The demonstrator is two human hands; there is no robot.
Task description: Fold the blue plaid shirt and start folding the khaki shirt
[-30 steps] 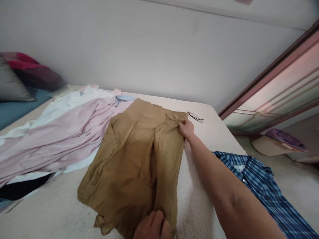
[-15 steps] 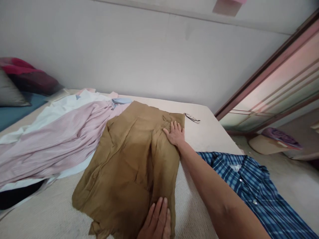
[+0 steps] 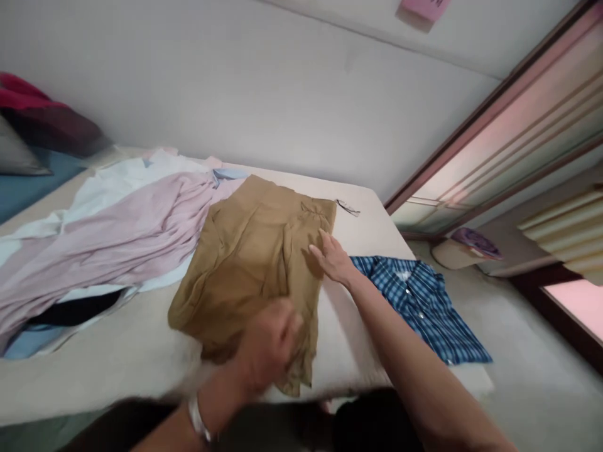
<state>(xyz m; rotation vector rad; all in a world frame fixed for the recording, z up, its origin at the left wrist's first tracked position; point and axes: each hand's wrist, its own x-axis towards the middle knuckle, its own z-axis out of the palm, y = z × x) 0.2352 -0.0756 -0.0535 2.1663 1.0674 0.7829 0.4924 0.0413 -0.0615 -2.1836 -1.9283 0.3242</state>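
Observation:
A tan garment (image 3: 249, 263) lies folded on the bed (image 3: 117, 351), its near end hanging over the front edge. My right hand (image 3: 332, 257) rests flat on the garment's right side, fingers spread. My left hand (image 3: 271, 342), blurred with motion and wearing a wrist bangle, is over the garment's near part; I cannot tell whether it grips the cloth.
Pink (image 3: 113, 232), white and light-blue garments are piled left of the tan one. A blue plaid shirt (image 3: 419, 301) lies at the bed's right corner. Eyeglasses (image 3: 347, 207) sit near the far edge. Pillows (image 3: 38, 135) are at far left, a sliding door at right.
The view has pulled back, showing the bed's front edge. My right hand slid toward me along the garment's right side. My left hand lifted from lying flat and moved quickly over the near part.

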